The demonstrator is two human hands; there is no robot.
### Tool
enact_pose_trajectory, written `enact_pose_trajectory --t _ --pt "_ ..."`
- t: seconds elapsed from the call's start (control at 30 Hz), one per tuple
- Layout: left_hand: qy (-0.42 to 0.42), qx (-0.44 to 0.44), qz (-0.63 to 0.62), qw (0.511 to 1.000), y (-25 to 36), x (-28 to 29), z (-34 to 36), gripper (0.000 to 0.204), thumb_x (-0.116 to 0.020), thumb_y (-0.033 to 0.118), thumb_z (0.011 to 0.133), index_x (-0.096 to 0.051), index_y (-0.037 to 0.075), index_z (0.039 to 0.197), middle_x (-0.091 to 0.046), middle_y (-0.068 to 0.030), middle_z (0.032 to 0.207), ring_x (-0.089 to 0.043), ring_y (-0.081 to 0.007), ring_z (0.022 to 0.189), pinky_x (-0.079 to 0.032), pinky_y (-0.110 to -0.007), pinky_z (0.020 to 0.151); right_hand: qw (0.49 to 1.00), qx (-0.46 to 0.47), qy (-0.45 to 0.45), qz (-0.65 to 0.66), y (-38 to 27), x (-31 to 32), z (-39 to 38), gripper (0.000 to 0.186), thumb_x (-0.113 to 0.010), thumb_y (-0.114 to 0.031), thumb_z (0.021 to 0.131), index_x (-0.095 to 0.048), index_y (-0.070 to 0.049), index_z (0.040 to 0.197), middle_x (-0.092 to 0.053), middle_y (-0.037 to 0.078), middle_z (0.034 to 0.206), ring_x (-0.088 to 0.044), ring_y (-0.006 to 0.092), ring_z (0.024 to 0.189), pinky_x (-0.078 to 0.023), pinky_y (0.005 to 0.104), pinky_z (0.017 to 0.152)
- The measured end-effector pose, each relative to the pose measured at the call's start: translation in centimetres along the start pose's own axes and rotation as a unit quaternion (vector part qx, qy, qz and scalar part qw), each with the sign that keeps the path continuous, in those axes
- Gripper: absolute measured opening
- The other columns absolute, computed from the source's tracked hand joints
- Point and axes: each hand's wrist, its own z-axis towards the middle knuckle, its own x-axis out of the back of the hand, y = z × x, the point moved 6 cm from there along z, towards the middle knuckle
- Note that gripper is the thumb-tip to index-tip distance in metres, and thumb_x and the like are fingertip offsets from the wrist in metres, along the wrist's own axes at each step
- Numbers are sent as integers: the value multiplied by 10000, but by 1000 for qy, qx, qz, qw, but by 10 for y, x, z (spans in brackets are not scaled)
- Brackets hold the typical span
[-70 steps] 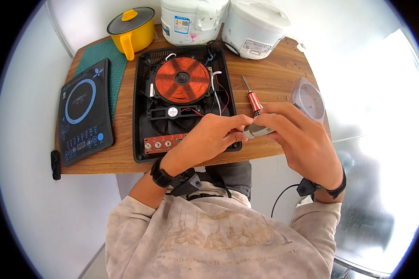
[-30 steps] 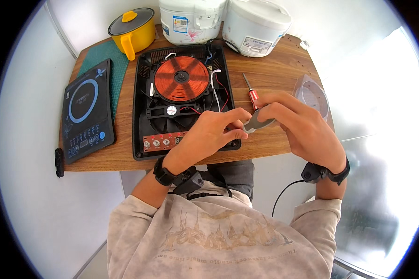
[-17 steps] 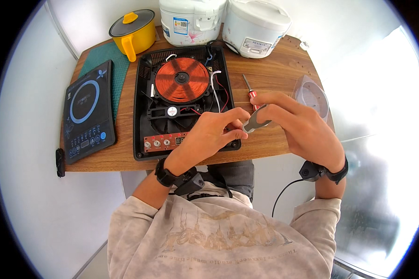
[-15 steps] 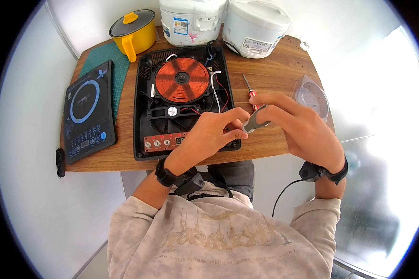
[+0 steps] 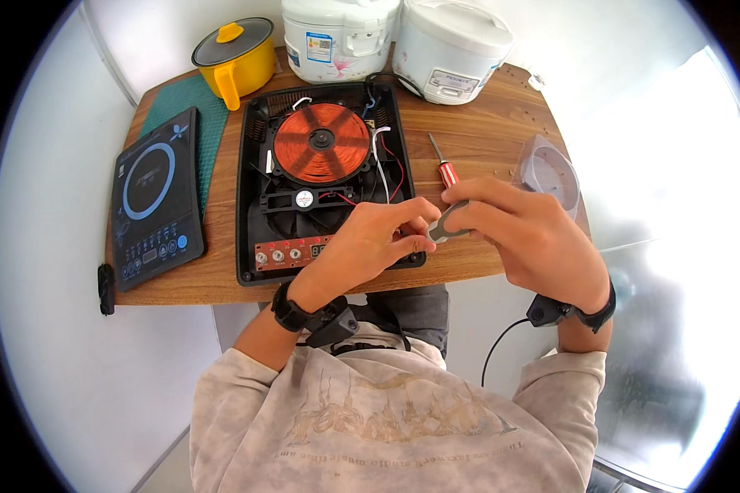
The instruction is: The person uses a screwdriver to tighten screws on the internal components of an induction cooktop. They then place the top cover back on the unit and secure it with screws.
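My left hand (image 5: 368,238) and my right hand (image 5: 547,240) meet above the table's front edge, right of the opened induction cooker base (image 5: 244,189). Between them is a small grey, curved, loop-like piece (image 5: 437,233); its kind is not clear. My left thumb and fingers pinch its left end. The fingers of my right hand curl around its right side and partly cover it. In the base lie a round copper-coloured coil (image 5: 300,144), a fan and a red button board (image 5: 277,254). A screwdriver (image 5: 448,174) with a red-and-white handle lies just beyond my right fingers.
The dark glass top panel (image 5: 160,234) lies left, partly on a green cutting mat (image 5: 214,156). A yellow pot (image 5: 251,72) and two white rice cookers (image 5: 337,37) stand at the back. A clear plastic container (image 5: 552,174) sits at the right edge.
The grey piece has turned and shows more as a rounded loop. My right hand has shifted slightly down and its fingers have closed further around the piece. My left hand stays almost still.
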Motion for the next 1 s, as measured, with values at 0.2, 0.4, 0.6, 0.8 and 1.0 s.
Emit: enact_pose_trajectory --t 0.2,0.4,0.6,0.8,1.0 --pt "-1 -5 -18 1000 2 0 -1 285 -772 106 901 -653 49 1154 -704 -54 837 -643 -103 733 -555 -269 732 999 -19 -16 -47 -10 1 -1 271 -702 67 791 -680 -72 1022 -668 92 1109 -676 319 835 -536 386 648" --pt "-7 -33 32 999 5 2 -3 310 -742 95 912 -659 78 1210 -732 -101 855 -696 -205 732 -530 -328 688 993 -52 -31 -101 -16 0 2 212 -757 -95 853 -692 -103 1055 -669 73 1038 -666 293 746 -527 374 602" --pt "-17 -48 55 997 9 3 -6 260 -725 66 911 -683 45 1167 -731 -122 875 -702 -260 763 -536 -339 696 984 16 16 -179 -26 -5 10 227 -681 -280 969 -610 -67 934 -568 68 756 -593 252 547 -478 363 482" --pt "-24 -65 20 997 1 0 -8 252 -673 5 897 -670 50 1145 -704 -166 950 -670 -384 853 -533 -383 749 953 6 87 -290 -24 -20 10 404 -707 -451 929 -548 -107 789 -461 -2 514 -479 218 389 -363 346 378" --pt "15 -87 60 994 2 5 -10 189 -698 40 923 -629 35 1099 -686 -173 851 -677 -350 774 -516 -370 683 980 -66 11 -187 -22 -20 21 337 -710 -365 943 -597 -49 975 -637 85 782 -607 292 585 -430 386 498"
